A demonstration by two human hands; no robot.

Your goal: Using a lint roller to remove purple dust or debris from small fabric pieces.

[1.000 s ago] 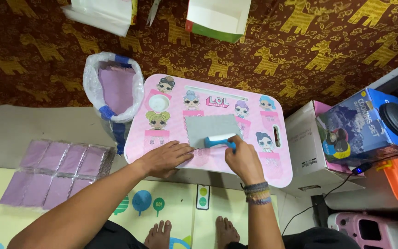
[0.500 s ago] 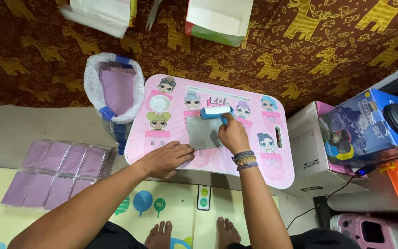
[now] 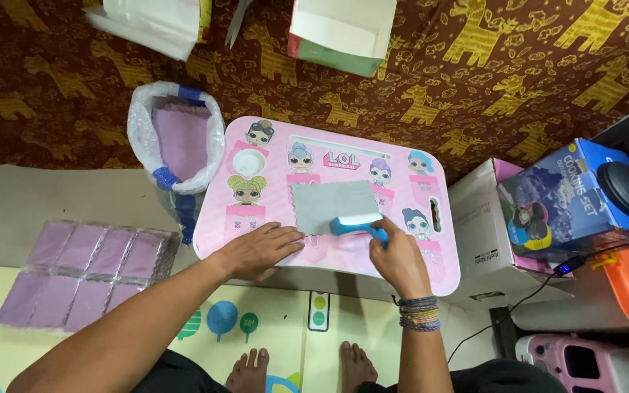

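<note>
Cloth (image 3: 335, 204) grey, between hands | left hand (image 3: 260, 249) flat, fingertips at its edge | right hand (image 3: 396, 256) grips roller (image 3: 354, 223)

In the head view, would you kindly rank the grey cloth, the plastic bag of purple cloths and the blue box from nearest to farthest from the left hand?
1. Grey cloth: fingertips of the left hand touch its corner.
2. Plastic bag: beyond the table's left edge.
3. Blue box: far right.

Left hand (image 3: 260, 249): was bare, no ring or band visible.
Left arm: was bare to the frame edge, no sleeve showing.
Right hand (image 3: 400, 256): was bare.
Right wrist: wore a stack of braided bracelets (image 3: 418, 314), grey, tan and purple.
Feet: were bare.
Lap: dark clothing showed.
</note>
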